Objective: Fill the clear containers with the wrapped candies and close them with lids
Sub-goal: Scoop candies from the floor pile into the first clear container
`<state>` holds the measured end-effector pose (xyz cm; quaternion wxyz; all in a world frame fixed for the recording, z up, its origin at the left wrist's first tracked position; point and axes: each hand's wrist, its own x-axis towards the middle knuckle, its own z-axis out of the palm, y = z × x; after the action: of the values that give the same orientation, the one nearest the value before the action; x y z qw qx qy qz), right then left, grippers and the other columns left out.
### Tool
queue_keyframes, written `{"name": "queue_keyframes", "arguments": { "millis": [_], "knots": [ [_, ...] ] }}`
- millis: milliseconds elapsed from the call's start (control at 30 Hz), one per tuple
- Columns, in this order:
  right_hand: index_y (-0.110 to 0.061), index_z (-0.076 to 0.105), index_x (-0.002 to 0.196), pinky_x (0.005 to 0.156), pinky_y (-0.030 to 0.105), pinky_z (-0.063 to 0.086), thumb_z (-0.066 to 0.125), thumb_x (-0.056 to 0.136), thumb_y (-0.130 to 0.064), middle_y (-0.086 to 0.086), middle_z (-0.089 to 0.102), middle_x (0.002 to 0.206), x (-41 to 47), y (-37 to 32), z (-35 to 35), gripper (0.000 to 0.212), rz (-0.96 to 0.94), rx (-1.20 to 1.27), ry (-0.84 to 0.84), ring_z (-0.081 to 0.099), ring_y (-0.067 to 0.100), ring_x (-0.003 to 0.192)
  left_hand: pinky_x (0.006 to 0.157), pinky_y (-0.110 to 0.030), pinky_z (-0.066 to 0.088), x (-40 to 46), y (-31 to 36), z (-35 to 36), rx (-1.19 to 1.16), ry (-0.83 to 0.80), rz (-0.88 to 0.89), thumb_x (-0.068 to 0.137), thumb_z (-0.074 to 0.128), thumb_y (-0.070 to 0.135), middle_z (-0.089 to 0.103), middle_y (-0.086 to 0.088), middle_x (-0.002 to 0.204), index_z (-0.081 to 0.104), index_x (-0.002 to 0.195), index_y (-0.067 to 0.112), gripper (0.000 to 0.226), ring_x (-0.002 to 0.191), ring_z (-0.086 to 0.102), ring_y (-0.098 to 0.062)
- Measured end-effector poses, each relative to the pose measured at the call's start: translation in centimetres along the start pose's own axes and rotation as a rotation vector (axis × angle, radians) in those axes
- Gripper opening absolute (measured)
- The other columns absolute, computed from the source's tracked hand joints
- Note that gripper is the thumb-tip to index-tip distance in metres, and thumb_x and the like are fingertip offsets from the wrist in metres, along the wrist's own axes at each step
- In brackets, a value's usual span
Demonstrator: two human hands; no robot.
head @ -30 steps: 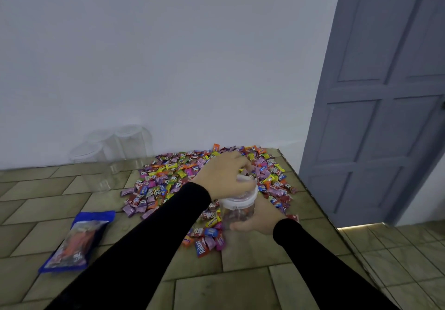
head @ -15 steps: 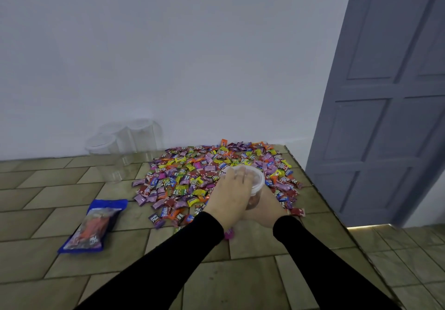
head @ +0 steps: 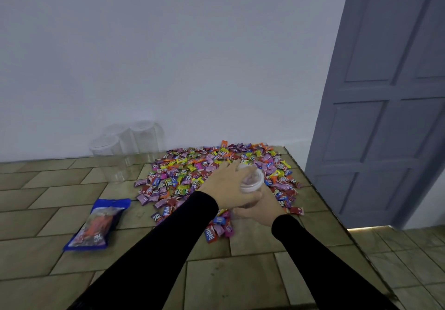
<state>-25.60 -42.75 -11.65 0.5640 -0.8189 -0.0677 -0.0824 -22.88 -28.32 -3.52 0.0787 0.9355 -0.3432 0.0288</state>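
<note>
Over the near edge of the candy pile (head: 216, 175), the jar (head: 250, 184) is held above the counter (head: 240, 285) between both hands. The right hand (head: 261, 209) wraps its lower body from below; the left hand (head: 228, 187) curls round the white lid (head: 252, 181) at the rim, thumb beneath. Pinkish sweets show through the top. This looks like the closing step: the lid seems on but perhaps not fully seated, so the next move calls for a firm press or twist while the right hand steadies the jar, then a free spot to set it down. Empty jars (head: 125, 150) stand well apart at the wall, upper left. A blue packet (head: 96, 225) lies to the left. Loose sweets under the hands crowd the nearest landing place.
</note>
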Motion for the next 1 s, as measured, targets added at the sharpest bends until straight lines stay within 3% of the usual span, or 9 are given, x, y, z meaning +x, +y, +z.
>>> {"name": "queue_keyframes", "arguments": {
  "millis": [100,233,400,500,600,700,800,900,1000],
  "knots": [
    [-0.01,0.058,0.118,0.071,0.02,0.054,0.087,0.058,0.0,0.001,0.073,0.099,0.1,0.2,0.0,0.067,0.033,0.009,-0.012,0.069,0.011,0.091,0.099,-0.037,0.032,0.4,-0.2,-0.3,0.095,0.055,0.041,0.088,0.041,0.065,0.05,-0.007,0.124,0.039,0.141,0.029,0.064,0.109,0.039,-0.025],
    [-0.01,0.057,0.12,0.074,0.023,0.056,0.087,0.058,-0.002,0.001,0.072,0.103,0.0,0.3,0.3,0.069,0.06,0.005,0.001,0.069,0.013,0.095,0.093,-0.035,0.034,0.5,-0.5,-0.6,-0.003,0.053,0.028,0.086,0.051,0.064,0.048,-0.004,0.118,0.041,0.138,0.033,0.061,0.111,0.038,-0.023],
    [-0.031,0.046,0.118,0.088,0.041,0.056,0.093,0.045,-0.029,-0.003,0.067,0.112,-0.3,0.1,0.3,0.087,0.152,0.072,-0.009,0.067,0.015,0.102,0.089,-0.033,0.038,-0.4,-1.3,-2.0,-0.602,0.18,-0.135,0.077,0.05,0.071,0.047,0.001,0.123,0.042,0.135,0.039,0.067,0.113,0.044,-0.015],
    [-0.031,0.045,0.122,0.091,0.043,0.054,0.095,0.044,-0.032,-0.005,0.066,0.116,-0.3,0.2,0.4,0.092,0.161,0.065,-0.013,0.065,0.014,0.106,0.084,-0.032,0.042,-1.8,-2.2,-2.3,-0.941,0.218,-0.225,0.09,0.046,0.059,0.053,0.001,0.129,0.048,0.128,0.037,0.044,0.11,0.053,-0.014],
    [-0.029,0.043,0.127,0.092,0.04,0.054,0.094,0.046,-0.031,-0.006,0.065,0.117,-0.5,0.3,0.6,0.095,0.157,0.08,-0.023,0.064,0.012,0.107,0.068,-0.032,0.041,-4.0,-3.7,-1.4,-1.353,0.239,-0.359,0.097,0.036,0.052,0.063,-0.016,0.114,0.057,0.11,0.03,0.033,0.088,0.055,-0.022],
    [-0.029,0.043,0.128,0.093,0.037,0.053,0.092,0.045,-0.034,-0.007,0.064,0.117,-1.0,0.1,0.9,0.096,0.146,0.072,-0.009,0.064,0.011,0.107,0.065,-0.034,0.045,-6.1,-6.1,0.3,-1.594,0.214,-0.413,0.096,0.038,0.056,0.064,-0.014,0.096,0.067,0.109,0.019,0.049,0.074,0.056,-0.025],
    [-0.025,0.042,0.127,0.089,0.026,0.051,0.091,0.048,-0.031,-0.007,0.063,0.117,-1.5,-0.2,1.2,0.093,0.141,0.066,0.014,0.062,0.011,0.107,0.065,-0.036,0.049,-8.2,-7.4,1.8,-1.543,0.064,-0.559,0.093,0.056,0.044,0.071,-0.012,0.101,0.066,0.115,0.018,0.036,0.072,0.065,-0.027],
    [-0.024,0.042,0.129,0.08,0.015,0.049,0.09,0.059,-0.017,-0.01,0.061,0.115,-1.8,-0.5,1.4,0.086,0.129,0.035,0.021,0.061,0.007,0.107,0.062,-0.034,0.052,-9.6,-7.7,2.7,-1.347,-0.011,-0.618,0.094,0.059,0.02,0.071,-0.009,0.092,0.066,0.1,0.016,0.01,0.068,0.066,-0.021],
    [-0.024,0.04,0.13,0.083,0.015,0.046,0.09,0.061,-0.017,-0.011,0.059,0.115,-2.0,-0.8,1.6,0.085,0.14,0.015,0.037,0.058,0.006,0.106,0.064,-0.032,0.055,-10.2,-8.1,3.0,-1.033,-0.165,-0.553,0.091,0.064,0.019,0.068,-0.006,0.086,0.067,0.099,0.008,0.014,0.067,0.066,-0.017]
  ]
}}
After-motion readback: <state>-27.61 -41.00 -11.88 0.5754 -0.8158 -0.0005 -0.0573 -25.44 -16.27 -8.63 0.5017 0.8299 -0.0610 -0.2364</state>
